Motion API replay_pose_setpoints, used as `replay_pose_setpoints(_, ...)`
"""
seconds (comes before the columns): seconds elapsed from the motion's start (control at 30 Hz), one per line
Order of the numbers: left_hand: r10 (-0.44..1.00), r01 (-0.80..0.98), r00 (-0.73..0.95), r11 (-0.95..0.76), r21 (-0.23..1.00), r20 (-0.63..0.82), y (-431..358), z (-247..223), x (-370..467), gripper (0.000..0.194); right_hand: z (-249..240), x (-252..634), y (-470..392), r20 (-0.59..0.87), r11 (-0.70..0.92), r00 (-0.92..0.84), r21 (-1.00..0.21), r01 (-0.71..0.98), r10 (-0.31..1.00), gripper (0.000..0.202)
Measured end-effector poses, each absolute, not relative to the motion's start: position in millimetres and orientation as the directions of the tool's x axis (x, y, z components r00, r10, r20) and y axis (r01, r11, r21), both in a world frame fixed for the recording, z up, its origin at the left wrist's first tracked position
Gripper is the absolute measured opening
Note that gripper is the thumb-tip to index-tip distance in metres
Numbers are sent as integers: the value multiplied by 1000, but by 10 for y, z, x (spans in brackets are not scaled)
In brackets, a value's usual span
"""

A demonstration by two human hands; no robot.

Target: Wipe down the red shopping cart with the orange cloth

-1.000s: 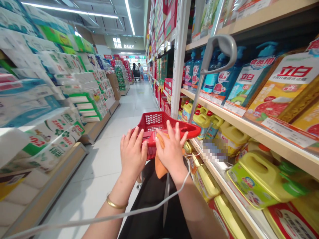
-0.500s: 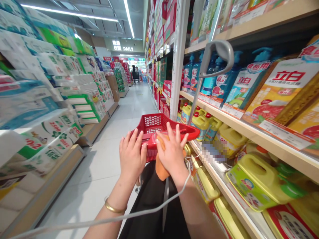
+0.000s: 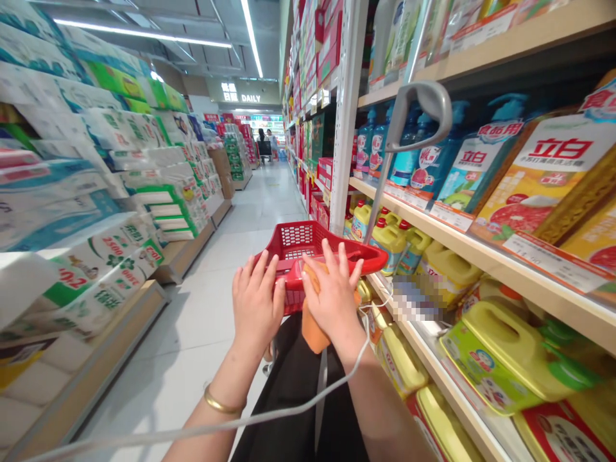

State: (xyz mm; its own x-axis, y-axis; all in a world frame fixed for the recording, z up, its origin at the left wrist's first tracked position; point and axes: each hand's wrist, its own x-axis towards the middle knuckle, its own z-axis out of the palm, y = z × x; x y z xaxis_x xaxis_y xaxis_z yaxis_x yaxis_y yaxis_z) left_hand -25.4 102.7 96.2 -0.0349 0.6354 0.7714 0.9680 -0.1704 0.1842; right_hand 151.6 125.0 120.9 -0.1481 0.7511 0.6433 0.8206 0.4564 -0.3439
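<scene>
While detergent shelving (image 3: 486,241) ran along the right, a red shopping basket (image 3: 301,232) stood ahead, both hands at its near rim. The left hand (image 3: 257,298) lay with fingers parted; the right hand (image 3: 332,292) spread its fingers wide over an orange cloth (image 3: 315,330). It looked like wiping; sliding the cloth along called for light pressure and a steadying left palm.

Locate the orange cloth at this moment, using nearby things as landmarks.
In the head view, the orange cloth is just below the middle of the picture, partly covered by the right hand, at the near end of the red basket.
</scene>
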Motion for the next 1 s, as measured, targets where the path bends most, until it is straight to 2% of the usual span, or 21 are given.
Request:
replay_pose_setpoints(0.13,641,964,-40,-178,199,766,1022,963,-243,53,1145,1929,1485,611,237,123,-474,848,782,44)
replay_pose_setpoints(0.2,637,962,-56,-171,212,769,1027,958,-228,53,1131,2021,1545,603,177,196,-503,846,773,46)
replay_pose_setpoints(0.27,633,963,-65,-164,216,772,1031,957,-217,52,1141,1935,1502,616,210,156,-479,852,772,44)
replay_pose_setpoints(0.43,640,966,-50,-164,199,767,1026,969,-232,52,1237,1485,1225,630,467,-173,-336,818,757,41)
replay_pose_setpoints(0.5,644,967,-42,-167,195,764,1020,970,-244,52,1256,1521,1238,620,472,-182,-341,813,763,41)
replay_pose_setpoints(0.67,648,961,-48,-179,212,760,1009,971,-231,53,1194,1981,1536,593,209,149,-491,845,791,43)
replay_pose_setpoints(0.73,647,957,-61,-178,228,760,1009,978,-217,52,1183,1995,1558,594,173,201,-511,842,779,45)
replay_pose_setpoints(0.8,647,957,-65,-175,231,760,1012,984,-211,52,1199,1847,1471,616,248,112,-467,849,780,44)
replay_pose_setpoints(0.9,648,962,-53,-171,214,760,1019,986,-223,52,1254,1567,1287,631,432,-131,-351,831,765,42)
replay_pose_setpoints(0.97,647,964,-44,-173,202,761,1021,980,-235,53,1272,1542,1255,625,460,-176,-327,825,761,41)
replay_pose_setpoints(1.0,646,964,-41,-175,199,762,1019,976,-238,53,1266,1597,1279,623,430,-141,-342,835,769,42)
